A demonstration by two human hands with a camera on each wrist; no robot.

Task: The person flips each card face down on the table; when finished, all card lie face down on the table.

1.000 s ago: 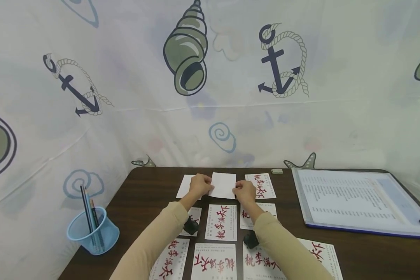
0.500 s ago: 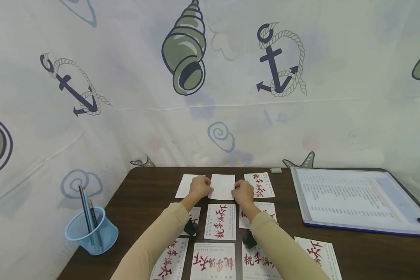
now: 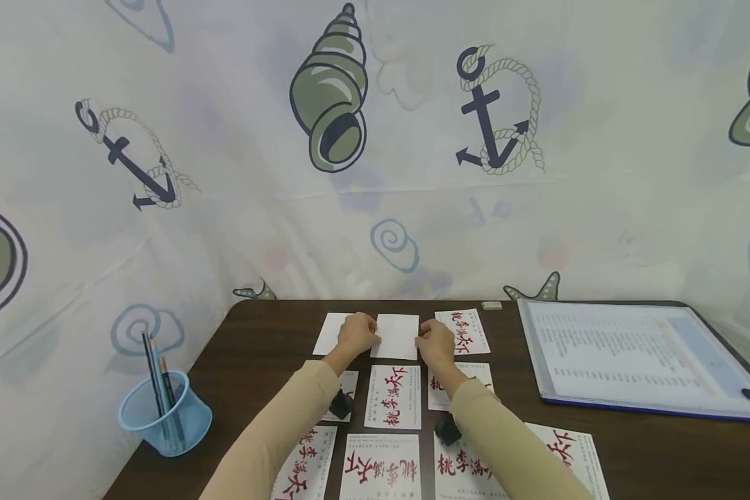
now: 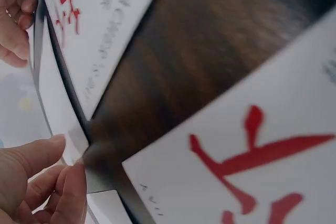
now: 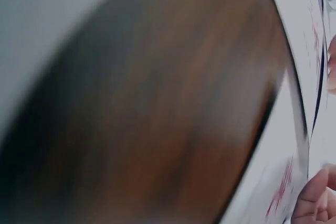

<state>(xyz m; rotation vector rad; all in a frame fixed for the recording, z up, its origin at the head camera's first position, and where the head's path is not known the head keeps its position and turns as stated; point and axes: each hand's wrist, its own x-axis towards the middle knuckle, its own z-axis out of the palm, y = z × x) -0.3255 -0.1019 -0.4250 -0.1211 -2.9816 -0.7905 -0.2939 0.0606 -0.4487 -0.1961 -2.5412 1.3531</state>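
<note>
While pinched at its left edge by the left hand (image 3: pixel 356 333) and at its right edge by the right hand (image 3: pixel 436 343), blank card (image 3: pixel 396 336) at far middle of surface (image 3: pixel 269 333). Flanked by another blank card (image 3: pixel 328 332) and a printed card (image 3: pixel 465 330).

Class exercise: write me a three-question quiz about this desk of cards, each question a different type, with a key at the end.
1. True or false: the left hand and the right hand both hold the blank white card by its side edges.
2. Multiple choice: what stands in the blue cup? A) scissors B) pencils C) brushes
3. Fill in: the characters on the printed card nearer the person than the blank card are mostly ___ in colour.

Key: 1 true; 2 B; 3 red.
</note>
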